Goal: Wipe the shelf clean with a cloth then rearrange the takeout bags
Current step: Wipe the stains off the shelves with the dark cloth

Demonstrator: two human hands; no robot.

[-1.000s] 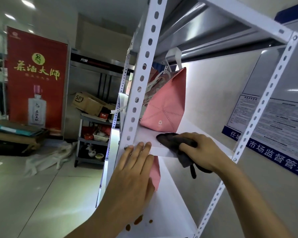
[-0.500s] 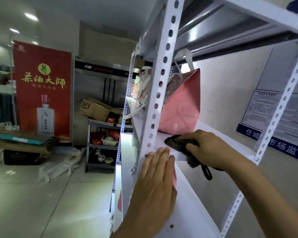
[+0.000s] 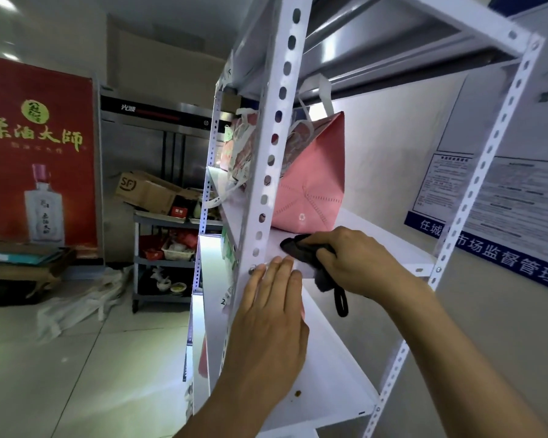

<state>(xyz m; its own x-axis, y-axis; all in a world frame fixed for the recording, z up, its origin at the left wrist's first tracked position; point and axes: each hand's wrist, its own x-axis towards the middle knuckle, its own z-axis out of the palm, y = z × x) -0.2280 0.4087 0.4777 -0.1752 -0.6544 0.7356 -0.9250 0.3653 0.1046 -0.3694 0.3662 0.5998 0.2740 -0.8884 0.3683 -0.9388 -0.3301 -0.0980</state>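
A white metal shelf unit stands in front of me, with its middle shelf board (image 3: 377,235) at hand height. My right hand (image 3: 358,260) presses a dark cloth (image 3: 301,249) onto that board near its front edge; a loop of the cloth hangs below. My left hand (image 3: 272,320) lies flat, fingers together, against the front edge beside the perforated upright (image 3: 272,147). A pink takeout bag (image 3: 310,181) with white handles stands on the same board just behind the cloth. More bags (image 3: 239,150) sit further back, partly hidden by the upright.
The lower shelf board (image 3: 332,374) carries a small brown spot. Left of the unit are a steel fridge (image 3: 152,143), a cart (image 3: 165,248) with boxes, a red banner (image 3: 35,153) and white bags on the tiled floor. Notices hang on the right wall.
The view has shifted a little. My right hand with the cloth stays on the shelf's front part, and my left hand stays on the edge.
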